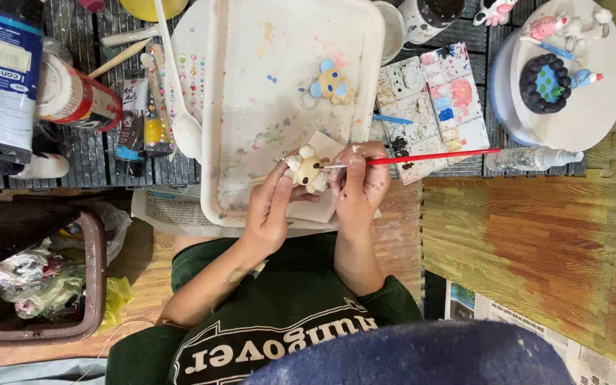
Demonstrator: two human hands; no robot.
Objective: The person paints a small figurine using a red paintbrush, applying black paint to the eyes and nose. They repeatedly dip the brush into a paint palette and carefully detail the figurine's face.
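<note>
My left hand [271, 207] holds a small cream and tan plaster figure [306, 171] over the near edge of a white tray [247, 85]. My right hand [360, 182] grips a red-handled paintbrush [429, 158], its tip touching the figure. A second small figure, blue and tan with a key ring [330, 84], lies in the tray farther away. A piece of paper sits under the hands.
A paint palette with stained wells [433, 107] lies right of the tray. A round white stand [579, 78] with painted figures is at the far right. Paint bottles [1, 78] and tubes stand left. A brown bin of rubbish [37, 285] sits lower left.
</note>
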